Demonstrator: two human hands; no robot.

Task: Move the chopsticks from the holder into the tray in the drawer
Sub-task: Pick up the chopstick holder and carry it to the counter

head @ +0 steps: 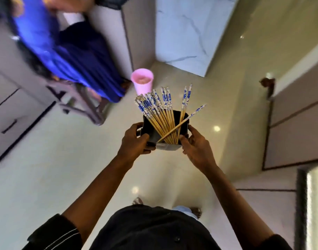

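Note:
I hold a black square holder (148,127) in front of me, above the glossy floor. My left hand (135,141) grips its left side and my right hand (195,144) grips its right side. Several wooden chopsticks (160,112) with blue-and-white patterned tops stand in the holder, most leaning left. One chopstick (186,120) lies slanted across the opening toward the right. No drawer tray is in view.
A pink cup (142,83) stands on the floor beyond the holder. A person in blue clothing (69,55) sits on a stool at upper left. Grey drawers (8,112) line the left, cabinets (299,123) the right, a marble pillar (187,33) ahead.

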